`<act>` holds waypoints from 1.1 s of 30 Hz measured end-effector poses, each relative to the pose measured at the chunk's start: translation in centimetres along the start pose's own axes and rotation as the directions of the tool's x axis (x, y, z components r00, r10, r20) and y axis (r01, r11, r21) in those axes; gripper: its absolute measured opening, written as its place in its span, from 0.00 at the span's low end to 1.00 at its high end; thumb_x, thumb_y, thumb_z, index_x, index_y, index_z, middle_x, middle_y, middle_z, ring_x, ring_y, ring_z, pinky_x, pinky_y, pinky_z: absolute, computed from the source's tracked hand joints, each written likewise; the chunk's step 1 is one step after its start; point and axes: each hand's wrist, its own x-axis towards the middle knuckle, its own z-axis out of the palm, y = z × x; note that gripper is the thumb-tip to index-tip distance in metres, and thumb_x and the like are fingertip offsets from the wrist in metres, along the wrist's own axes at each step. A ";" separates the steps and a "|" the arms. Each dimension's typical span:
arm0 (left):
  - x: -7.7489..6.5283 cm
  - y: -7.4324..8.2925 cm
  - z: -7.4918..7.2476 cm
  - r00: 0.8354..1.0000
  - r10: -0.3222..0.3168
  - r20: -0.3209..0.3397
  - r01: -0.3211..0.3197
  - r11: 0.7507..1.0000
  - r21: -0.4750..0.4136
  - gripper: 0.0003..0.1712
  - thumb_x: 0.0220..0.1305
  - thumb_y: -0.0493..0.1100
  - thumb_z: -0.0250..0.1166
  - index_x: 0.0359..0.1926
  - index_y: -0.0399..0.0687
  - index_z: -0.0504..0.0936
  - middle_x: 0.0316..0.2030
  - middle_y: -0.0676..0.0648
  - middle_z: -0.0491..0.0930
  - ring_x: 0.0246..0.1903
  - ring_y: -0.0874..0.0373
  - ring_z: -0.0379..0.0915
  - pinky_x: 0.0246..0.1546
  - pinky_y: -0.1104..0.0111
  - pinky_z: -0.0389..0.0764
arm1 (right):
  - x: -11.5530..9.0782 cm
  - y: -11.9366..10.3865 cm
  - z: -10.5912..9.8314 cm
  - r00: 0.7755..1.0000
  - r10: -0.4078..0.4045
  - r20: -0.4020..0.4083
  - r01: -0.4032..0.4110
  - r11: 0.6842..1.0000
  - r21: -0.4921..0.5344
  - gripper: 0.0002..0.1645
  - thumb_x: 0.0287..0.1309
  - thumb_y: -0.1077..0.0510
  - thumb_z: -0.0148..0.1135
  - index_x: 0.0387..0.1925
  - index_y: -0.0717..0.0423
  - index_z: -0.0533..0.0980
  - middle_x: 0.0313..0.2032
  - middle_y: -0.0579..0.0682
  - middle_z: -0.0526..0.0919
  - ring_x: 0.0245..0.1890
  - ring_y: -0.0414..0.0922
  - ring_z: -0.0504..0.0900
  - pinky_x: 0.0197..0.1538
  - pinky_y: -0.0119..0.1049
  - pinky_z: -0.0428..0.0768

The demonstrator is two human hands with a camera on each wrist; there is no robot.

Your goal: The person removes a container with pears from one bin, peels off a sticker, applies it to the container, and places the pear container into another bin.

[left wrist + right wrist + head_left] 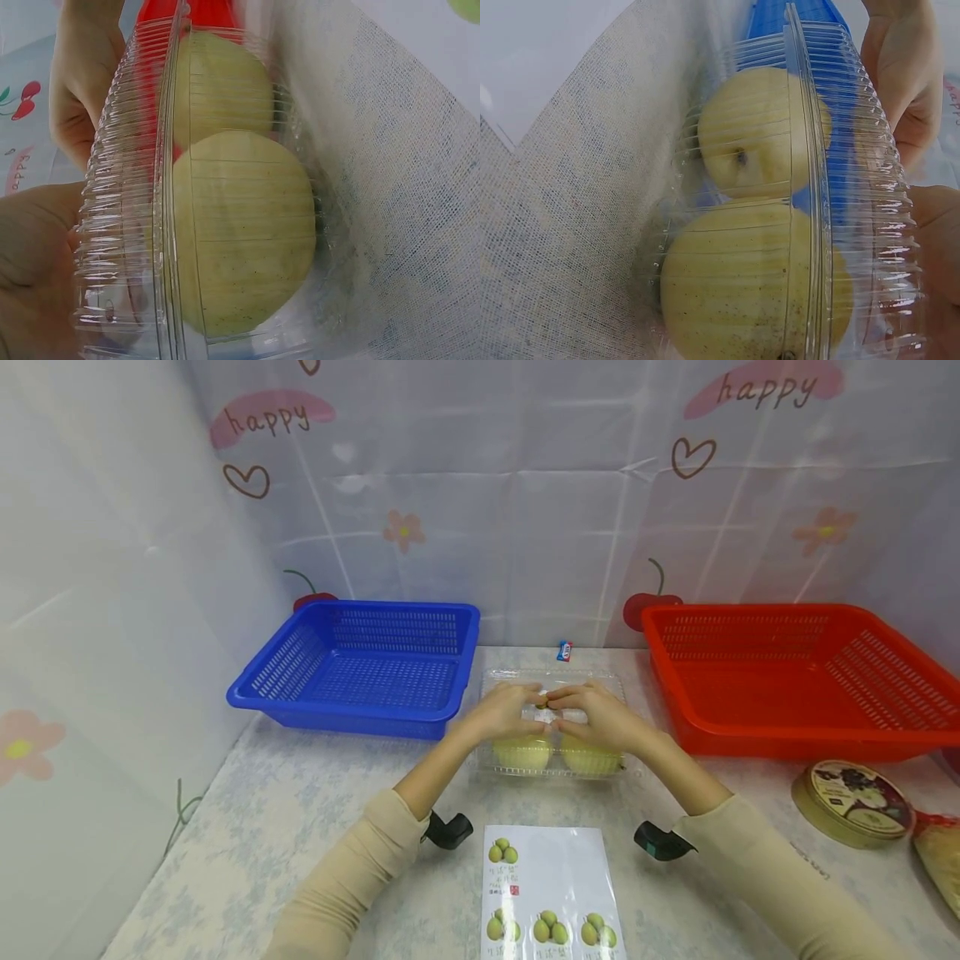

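Beige sleeves (352, 877) reach in from the near edge over a pale, blue-patterned worktop (300, 827). At the far left sits a blue basket (382, 681) with slotted sides, and behind it hangs a light curtain (480, 552) printed with hearts, flowers and cherries. Right of that basket, the left hand (501, 713) rests over the lid of a clear plastic container (581, 677), its thumb and forefinger parted and their tips at a small label (545, 716) on top. This container stands in the middle of the worktop, and pale yellow fruits (522, 754) show through its near side; the wrist views show its upper and lower rims lying together. Near it, with a gap between, lies a glossy white sheet (551, 860) bearing pear pictures. Just beyond the container is a small blue and red packet (565, 651). From the right, the right hand (597, 715) mirrors the left, also at the label; whether either pinches it or only presses cannot be told. Farther right come a red basket (750, 689), then, nearer, a round tin (858, 802) and a bag (941, 860) cut off by the right edge.
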 end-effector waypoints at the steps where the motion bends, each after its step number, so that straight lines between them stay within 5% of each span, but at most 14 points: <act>1: 0.0 0.0 0.0 1.000 0.000 -0.001 0.000 1.000 0.010 0.28 0.62 0.51 0.64 0.60 0.44 0.74 0.65 0.42 0.65 0.65 0.44 0.59 0.65 0.53 0.59 | 0.0 0.0 0.0 1.000 0.005 0.002 -0.005 1.000 0.000 0.19 0.59 0.59 0.63 0.50 0.65 0.78 0.54 0.60 0.78 0.52 0.58 0.72 0.55 0.57 0.71; 8: -0.6 0.5 0.4 0.999 -0.024 -0.037 0.026 0.999 0.041 0.26 0.63 0.52 0.62 0.58 0.43 0.76 0.61 0.43 0.71 0.60 0.45 0.67 0.60 0.56 0.68 | -0.6 -0.1 -0.1 1.000 -0.006 -0.001 0.006 0.999 -0.034 0.17 0.57 0.60 0.63 0.46 0.66 0.80 0.51 0.61 0.79 0.49 0.57 0.73 0.51 0.53 0.73; 14: -1.6 0.5 0.7 0.996 0.044 -0.078 -0.036 0.995 0.096 0.22 0.63 0.49 0.63 0.52 0.40 0.80 0.55 0.42 0.76 0.49 0.47 0.77 0.54 0.60 0.74 | -1.5 -0.4 -0.1 1.000 -0.013 -0.016 0.012 0.998 -0.063 0.15 0.58 0.60 0.62 0.44 0.66 0.81 0.50 0.61 0.80 0.47 0.58 0.73 0.49 0.52 0.74; 22: -3.1 0.4 0.5 0.994 0.112 -0.001 -0.112 0.991 0.079 0.16 0.67 0.48 0.58 0.49 0.47 0.84 0.61 0.40 0.69 0.49 0.45 0.76 0.64 0.52 0.58 | -3.0 -1.3 0.3 0.998 -0.043 -0.048 0.036 0.990 -0.135 0.14 0.59 0.57 0.62 0.44 0.62 0.82 0.51 0.59 0.80 0.46 0.55 0.73 0.47 0.50 0.75; 25: -3.8 0.4 0.4 0.990 0.139 0.007 -0.139 0.989 0.043 0.15 0.66 0.47 0.59 0.48 0.47 0.84 0.62 0.39 0.68 0.47 0.46 0.74 0.62 0.52 0.61 | -3.4 -1.7 0.4 0.997 -0.052 -0.059 0.044 0.989 -0.140 0.13 0.59 0.55 0.61 0.41 0.59 0.84 0.50 0.59 0.80 0.47 0.55 0.73 0.48 0.52 0.75; 29: -5.0 0.4 0.6 0.986 0.158 -0.043 -0.158 0.987 0.015 0.16 0.64 0.47 0.62 0.49 0.44 0.83 0.58 0.40 0.73 0.54 0.46 0.67 0.58 0.56 0.67 | -4.3 -2.2 0.4 0.995 -0.046 -0.089 0.037 0.994 -0.108 0.13 0.60 0.54 0.61 0.40 0.58 0.84 0.50 0.59 0.81 0.49 0.55 0.73 0.51 0.53 0.74; 33: -6.4 0.2 1.2 0.974 0.142 -0.179 -0.141 0.990 0.016 0.19 0.62 0.47 0.63 0.49 0.39 0.81 0.55 0.39 0.76 0.59 0.45 0.65 0.61 0.55 0.65 | -5.5 -2.2 0.5 0.983 -0.004 -0.185 -0.008 0.998 -0.067 0.14 0.57 0.56 0.63 0.43 0.61 0.82 0.51 0.61 0.79 0.53 0.57 0.70 0.53 0.58 0.71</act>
